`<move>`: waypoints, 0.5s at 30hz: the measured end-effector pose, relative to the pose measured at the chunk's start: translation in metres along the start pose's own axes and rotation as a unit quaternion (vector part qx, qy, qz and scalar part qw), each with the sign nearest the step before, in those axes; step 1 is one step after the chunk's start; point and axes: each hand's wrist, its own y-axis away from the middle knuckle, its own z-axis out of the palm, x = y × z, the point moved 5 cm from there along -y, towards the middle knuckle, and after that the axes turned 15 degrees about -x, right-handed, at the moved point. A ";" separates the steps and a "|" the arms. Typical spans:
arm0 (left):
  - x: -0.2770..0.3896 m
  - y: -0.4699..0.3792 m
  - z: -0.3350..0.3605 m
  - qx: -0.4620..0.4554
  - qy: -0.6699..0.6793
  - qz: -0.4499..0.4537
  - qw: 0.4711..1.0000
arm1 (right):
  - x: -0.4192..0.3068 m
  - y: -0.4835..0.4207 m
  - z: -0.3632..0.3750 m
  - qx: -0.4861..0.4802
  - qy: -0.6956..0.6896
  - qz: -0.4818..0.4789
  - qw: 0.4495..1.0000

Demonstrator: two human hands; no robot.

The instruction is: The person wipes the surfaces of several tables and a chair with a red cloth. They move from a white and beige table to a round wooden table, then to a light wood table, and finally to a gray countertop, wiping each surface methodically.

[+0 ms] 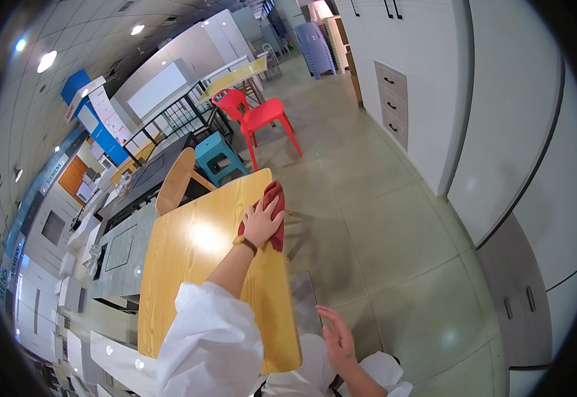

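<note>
My left hand (262,222) presses a folded dark red cloth (277,238) onto the far right corner of a wooden table (194,268) with a light, glossy grain. Its fingers are spread over the cloth, palm down. A watch with a dark strap (245,242) is on that wrist, below a rolled white sleeve. My right hand (338,338) hangs beside the table's near right edge, above my lap, fingers loosely extended and apart, holding nothing. The cloth's edge laps over the tabletop's right side.
A wooden chair (175,183) stands against the table's far left side, with a teal plastic stool (214,151) and a red plastic chair (263,113) beyond. A grey-topped table (127,248) is at left. White cabinets (427,89) line the right side across a tiled floor (392,223).
</note>
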 end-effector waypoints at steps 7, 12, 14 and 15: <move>0.027 -0.016 0.013 -0.027 -0.072 -0.112 0.991 | -0.071 -0.005 -0.068 0.008 0.124 0.061 0.990; 0.048 0.073 0.032 0.031 -0.057 -0.105 0.992 | -0.124 -0.010 -0.070 0.038 0.129 0.139 0.981; 0.062 0.123 0.035 0.027 -0.037 -0.092 0.995 | -0.136 -0.009 -0.067 0.043 0.057 0.218 0.973; 0.070 0.148 0.033 0.033 -0.029 -0.085 0.995 | -0.148 -0.011 -0.065 0.017 0.087 0.221 0.971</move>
